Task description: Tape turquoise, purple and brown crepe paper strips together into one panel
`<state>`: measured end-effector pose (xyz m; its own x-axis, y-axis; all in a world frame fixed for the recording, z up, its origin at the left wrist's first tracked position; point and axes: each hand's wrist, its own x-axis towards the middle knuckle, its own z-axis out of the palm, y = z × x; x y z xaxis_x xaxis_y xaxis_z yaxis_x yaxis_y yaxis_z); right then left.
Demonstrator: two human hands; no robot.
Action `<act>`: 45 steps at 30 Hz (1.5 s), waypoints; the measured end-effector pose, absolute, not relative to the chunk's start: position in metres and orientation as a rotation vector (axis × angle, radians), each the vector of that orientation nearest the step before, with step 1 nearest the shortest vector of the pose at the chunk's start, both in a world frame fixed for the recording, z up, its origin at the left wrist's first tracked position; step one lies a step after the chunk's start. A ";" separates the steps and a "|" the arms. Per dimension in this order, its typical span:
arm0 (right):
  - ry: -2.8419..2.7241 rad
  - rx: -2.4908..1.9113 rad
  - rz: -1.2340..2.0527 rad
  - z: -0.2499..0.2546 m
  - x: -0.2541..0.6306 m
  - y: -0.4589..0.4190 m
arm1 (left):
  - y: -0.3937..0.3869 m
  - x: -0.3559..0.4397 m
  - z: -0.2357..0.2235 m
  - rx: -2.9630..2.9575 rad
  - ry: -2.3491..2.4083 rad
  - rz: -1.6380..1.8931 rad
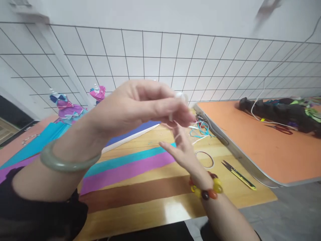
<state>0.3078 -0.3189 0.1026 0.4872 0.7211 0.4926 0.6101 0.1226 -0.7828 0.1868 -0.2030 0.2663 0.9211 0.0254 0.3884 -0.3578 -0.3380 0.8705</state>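
My left hand (145, 103) is raised over the table, palm down, its fingers closed together. Small white bits (179, 95) show at its fingertips, too blurred to name. A pale green bangle (71, 160) circles the wrist. Just behind and below those fingertips is my right hand (184, 150), its thumb stretched away from the fingers, whose tips are partly hidden by my left hand. A thin white band crosses one of its fingers. The right wrist wears a bracelet of yellow, orange and dark beads (212, 194). Beneath lie turquoise and purple strips (132, 167) of fabric.
A brown strip (140, 192) lies near the front edge. Thread snips (239, 175), a thin hoop (205, 159) and tangled cords (202, 129) are on the right. Beyond the metal edge is an orange surface (250, 144) with red-handled scissors (284, 130). Small bow-trimmed dresses (69, 107) stand back left.
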 end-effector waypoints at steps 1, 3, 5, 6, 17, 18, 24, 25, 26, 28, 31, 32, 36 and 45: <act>-1.265 -1.483 0.223 0.109 0.289 -0.305 | -0.197 0.175 0.265 1.848 -0.228 0.493; -1.459 -1.450 0.342 0.119 0.253 -0.291 | -0.179 0.151 0.257 1.840 -0.116 0.757; -1.743 -1.503 0.386 0.129 0.228 -0.289 | -0.159 0.122 0.241 1.949 0.106 0.995; -1.811 -1.540 0.360 0.134 0.221 -0.289 | -0.150 0.106 0.230 2.065 0.282 1.022; -2.113 -1.557 0.330 0.112 0.168 -0.228 | -0.131 0.009 0.132 1.143 0.425 0.742; -2.157 -1.539 0.295 0.114 0.163 -0.225 | -0.129 0.014 0.129 1.159 0.481 0.790; -1.797 -1.782 0.383 0.122 0.201 -0.209 | -0.121 0.035 0.112 1.160 0.368 0.319; -1.788 -1.795 0.417 0.117 0.205 -0.210 | -0.117 0.040 0.111 1.045 0.344 0.388; -1.798 -1.797 0.444 0.112 0.206 -0.212 | -0.113 0.045 0.109 0.971 0.344 0.494; -1.881 -1.761 0.494 0.106 0.205 -0.217 | -0.108 0.059 0.106 1.004 0.403 0.675; -1.911 -1.752 0.394 0.110 0.213 -0.222 | -0.112 0.081 0.096 1.274 0.432 0.446; -1.838 -1.821 0.330 0.112 0.220 -0.222 | -0.115 0.088 0.092 1.277 0.381 0.287; -1.730 -1.997 0.325 0.103 0.243 -0.223 | -0.120 0.112 0.086 0.919 0.280 0.295; -1.677 -1.913 0.350 0.078 0.287 -0.226 | -0.126 0.159 0.064 1.009 0.399 -0.048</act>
